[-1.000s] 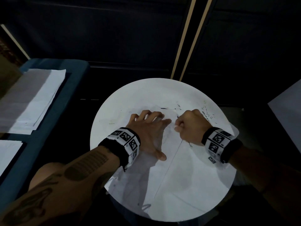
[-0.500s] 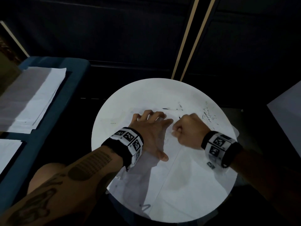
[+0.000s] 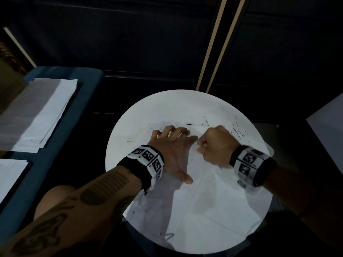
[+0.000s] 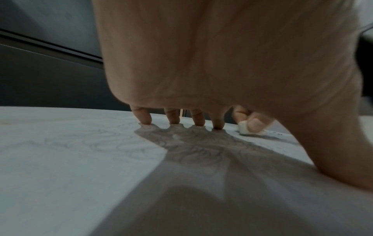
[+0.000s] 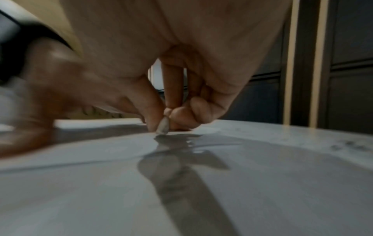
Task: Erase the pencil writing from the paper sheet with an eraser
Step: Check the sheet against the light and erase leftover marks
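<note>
A white paper sheet [image 3: 207, 197] lies on the round white table [image 3: 167, 108]; faint pencil scrawls [image 4: 113, 143] show on it in the left wrist view. My left hand [image 3: 172, 145] lies spread on the sheet, fingertips [image 4: 144, 119] pressing it down. Just to its right, my right hand [image 3: 215, 145] is curled in a fist and pinches a small white eraser [image 5: 162, 126] between thumb and fingers, its tip on the paper. The same eraser [image 4: 243, 128] shows beyond my left fingers. The right hand is motion-blurred.
Dark eraser crumbs and marks [image 3: 238, 131] speckle the table's far right. A blue surface [image 3: 61, 138] to the left carries stacks of white paper [image 3: 42, 112]. A pale block [image 3: 328, 130] sits at the right edge. Dark panels stand behind.
My right hand with the eraser has slid slightly left and toward me across the sheet, close to the left fingertips. The left hand keeps its place on the paper.
</note>
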### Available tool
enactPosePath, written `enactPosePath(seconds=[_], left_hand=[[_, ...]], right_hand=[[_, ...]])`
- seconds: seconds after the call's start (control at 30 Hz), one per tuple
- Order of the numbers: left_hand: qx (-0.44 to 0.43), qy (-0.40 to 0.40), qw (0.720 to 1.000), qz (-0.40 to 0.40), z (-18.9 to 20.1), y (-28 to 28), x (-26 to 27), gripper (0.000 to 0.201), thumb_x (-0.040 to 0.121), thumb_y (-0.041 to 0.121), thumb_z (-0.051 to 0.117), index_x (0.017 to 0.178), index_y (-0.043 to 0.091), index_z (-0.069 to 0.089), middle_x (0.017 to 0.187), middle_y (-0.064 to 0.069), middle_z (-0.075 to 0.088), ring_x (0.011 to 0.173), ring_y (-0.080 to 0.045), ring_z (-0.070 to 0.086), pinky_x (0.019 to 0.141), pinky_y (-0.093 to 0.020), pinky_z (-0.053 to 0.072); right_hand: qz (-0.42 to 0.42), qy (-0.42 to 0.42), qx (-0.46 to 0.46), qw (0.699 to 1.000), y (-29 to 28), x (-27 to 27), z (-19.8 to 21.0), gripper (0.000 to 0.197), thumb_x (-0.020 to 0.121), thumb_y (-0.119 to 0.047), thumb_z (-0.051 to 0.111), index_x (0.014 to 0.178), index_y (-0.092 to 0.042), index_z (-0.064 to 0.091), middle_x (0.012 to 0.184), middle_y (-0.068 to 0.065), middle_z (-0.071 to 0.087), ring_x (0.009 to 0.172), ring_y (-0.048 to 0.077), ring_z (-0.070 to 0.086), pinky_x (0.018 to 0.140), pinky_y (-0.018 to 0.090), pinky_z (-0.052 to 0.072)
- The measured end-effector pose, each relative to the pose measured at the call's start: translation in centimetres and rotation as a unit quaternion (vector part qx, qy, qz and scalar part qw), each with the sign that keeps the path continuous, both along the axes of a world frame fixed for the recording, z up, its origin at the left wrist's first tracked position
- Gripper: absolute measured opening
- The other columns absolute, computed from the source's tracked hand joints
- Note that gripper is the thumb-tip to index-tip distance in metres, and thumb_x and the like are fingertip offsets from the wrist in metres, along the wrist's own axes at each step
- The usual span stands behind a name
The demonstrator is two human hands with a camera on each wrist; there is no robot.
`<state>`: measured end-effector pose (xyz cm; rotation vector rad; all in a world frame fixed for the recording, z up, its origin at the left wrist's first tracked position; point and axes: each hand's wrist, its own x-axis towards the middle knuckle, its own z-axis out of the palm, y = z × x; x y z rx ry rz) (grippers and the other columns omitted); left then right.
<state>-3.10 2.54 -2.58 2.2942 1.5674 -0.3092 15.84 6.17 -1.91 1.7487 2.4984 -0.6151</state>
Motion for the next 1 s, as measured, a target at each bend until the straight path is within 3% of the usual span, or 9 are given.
enactPosePath(seconds=[0.07,0.2,0.33,0.4,0.5,0.67,0.8,0.9,1.0], left_hand=[[-0.005,0.0,1.0,-0.005,0.0,0.2,-0.2,0.132,0.056,0.087,0.077,0.159,0.051,0.003,0.168,0.017,0.001,0.154,-0.025,0.0,0.118,-0.056,0.017],[-0.012,-0.002,1.0,-0.006,-0.3,0.2,-0.4,0.133,0.055,0.09,0.076,0.159,0.052,0.001,0.167,0.019,0.0,0.155,-0.024,-0.001,0.118,-0.056,0.014],[-0.009,0.001,1.0,-0.005,-0.5,0.4,-0.3,0.134,0.053,0.091,0.075,0.158,0.054,0.0,0.168,0.019,0.001,0.155,-0.027,-0.001,0.117,-0.059,0.016],[-0.015,-0.002,1.0,-0.006,-0.5,0.5,-0.4,0.134,0.053,0.091,0.075,0.158,0.055,-0.001,0.168,0.019,0.0,0.155,-0.026,-0.002,0.118,-0.059,0.014],[-0.014,-0.004,1.0,-0.004,-0.6,0.3,-0.5,0.134,0.054,0.091,0.075,0.158,0.054,-0.002,0.167,0.02,-0.002,0.155,-0.025,-0.004,0.12,-0.056,0.012],[-0.008,-0.006,1.0,-0.003,-0.5,0.2,-0.4,0.133,0.053,0.09,0.075,0.158,0.055,0.001,0.167,0.02,0.001,0.155,-0.023,-0.002,0.119,-0.056,0.014],[-0.018,-0.007,1.0,-0.004,-0.3,0.4,-0.4,0.132,0.055,0.089,0.076,0.157,0.054,0.0,0.167,0.019,-0.001,0.154,-0.024,-0.003,0.12,-0.056,0.013],[-0.012,-0.01,1.0,-0.002,-0.4,0.3,-0.4,0.132,0.054,0.089,0.076,0.157,0.054,0.0,0.166,0.021,-0.001,0.155,-0.023,-0.003,0.12,-0.055,0.012],[-0.01,-0.017,1.0,0.001,-0.5,0.3,-0.5,0.133,0.054,0.088,0.077,0.158,0.055,0.001,0.167,0.022,-0.002,0.155,-0.022,-0.005,0.12,-0.055,0.011]], right_hand=[[0.025,0.001,-0.027,0.999,-0.8,0.0,-0.3,0.036,0.088,-0.027,0.068,0.056,-0.019,0.055,0.064,-0.001,0.057,0.069,0.015,0.058,0.075,0.036,0.059],[-0.07,0.004,0.025,0.997,2.1,1.4,-0.2,0.032,0.086,-0.034,0.067,0.06,-0.022,0.054,0.075,0.003,0.058,0.086,0.025,0.063,0.084,0.04,0.059],[-0.008,-0.008,-0.026,1.0,-0.1,0.2,-0.5,0.034,0.083,-0.037,0.065,0.055,-0.028,0.048,0.067,-0.001,0.042,0.071,0.024,0.055,0.076,0.035,0.056],[0.01,-0.009,-0.047,0.999,-0.5,0.3,-0.6,0.03,0.084,-0.034,0.065,0.056,-0.031,0.056,0.068,-0.002,0.049,0.073,0.021,0.055,0.078,0.035,0.057],[-0.076,0.015,-0.004,0.997,2.0,1.5,-0.2,0.028,0.087,-0.033,0.067,0.063,-0.025,0.057,0.087,0.006,0.064,0.089,0.024,0.064,0.086,0.039,0.059],[-0.018,0.01,-0.029,0.999,-0.5,0.9,-0.2,0.037,0.086,-0.031,0.067,0.051,-0.028,0.053,0.064,-0.004,0.051,0.075,0.021,0.054,0.084,0.036,0.057],[-0.089,0.014,-0.023,0.996,1.6,2.3,-0.2,0.025,0.085,-0.033,0.065,0.062,-0.029,0.056,0.088,0.007,0.064,0.098,0.028,0.062,0.092,0.04,0.057],[-0.098,0.026,0.003,0.995,2.2,2.5,0.0,0.028,0.081,-0.037,0.069,0.056,-0.029,0.058,0.077,0.005,0.063,0.082,0.024,0.067,0.085,0.038,0.06],[-0.015,0.029,-0.042,0.999,-0.7,1.5,0.0,0.036,0.085,-0.031,0.071,0.053,-0.047,0.062,0.062,-0.005,0.054,0.069,0.016,0.055,0.085,0.033,0.058]])
